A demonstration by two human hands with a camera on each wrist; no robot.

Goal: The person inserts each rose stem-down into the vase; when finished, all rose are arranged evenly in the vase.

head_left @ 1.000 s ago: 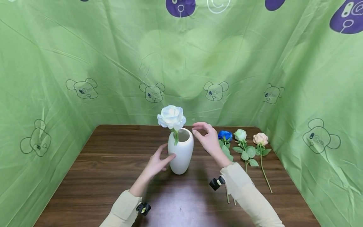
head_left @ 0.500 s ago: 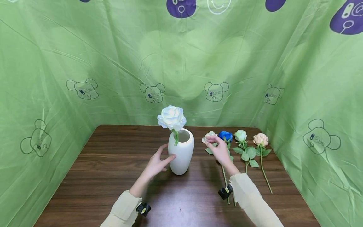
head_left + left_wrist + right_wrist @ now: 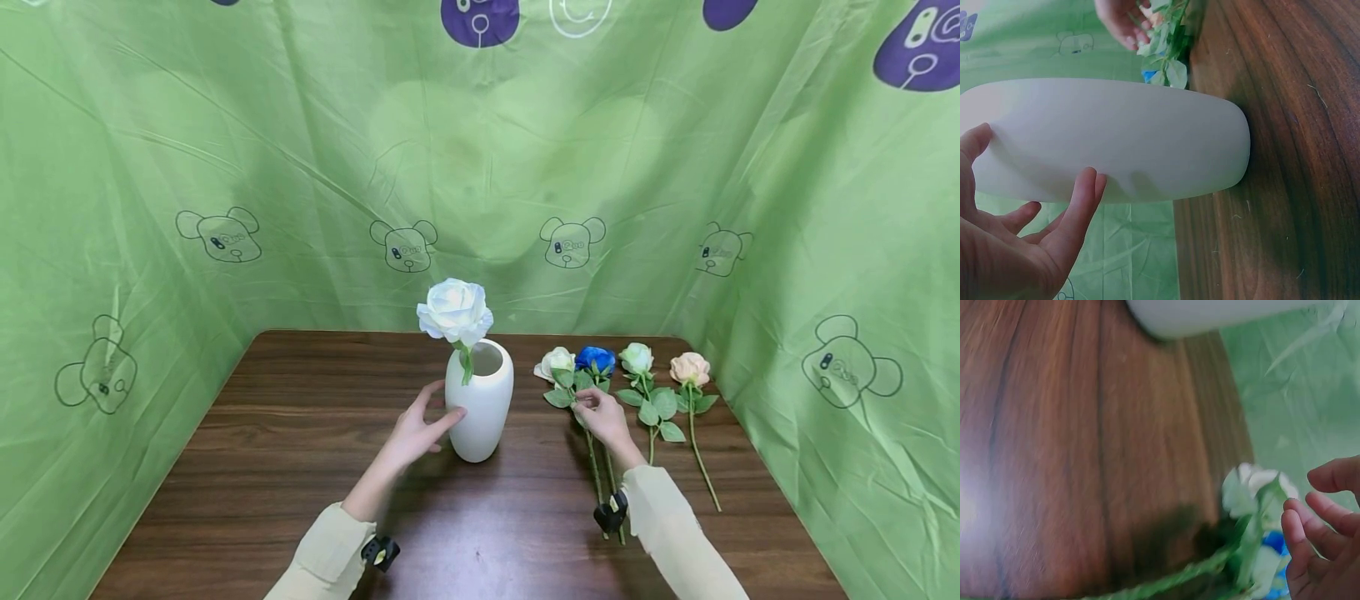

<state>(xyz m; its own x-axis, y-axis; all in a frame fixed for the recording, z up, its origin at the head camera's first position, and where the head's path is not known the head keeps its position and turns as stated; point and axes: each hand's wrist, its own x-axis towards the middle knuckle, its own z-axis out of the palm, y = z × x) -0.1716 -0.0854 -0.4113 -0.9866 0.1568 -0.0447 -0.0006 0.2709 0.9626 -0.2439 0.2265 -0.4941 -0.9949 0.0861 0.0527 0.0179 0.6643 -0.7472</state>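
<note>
We move our right hand from beside the smooth white oval vase to green leaves by the ivory rose | fingers parted, released | left hand relaxed, touching vase

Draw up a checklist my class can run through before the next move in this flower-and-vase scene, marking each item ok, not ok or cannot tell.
1. Vase upright on the table: ok.
2. Left hand touching the vase: ok.
3. Open room in its mouth beside the large white rose: ok.
4. Right hand gripping a stem: not ok; thumb and fingertips stand apart.
5. Cream rose well apart from the blue rose: not ok; they lie close together.
6. Water inside: cannot tell.
</note>
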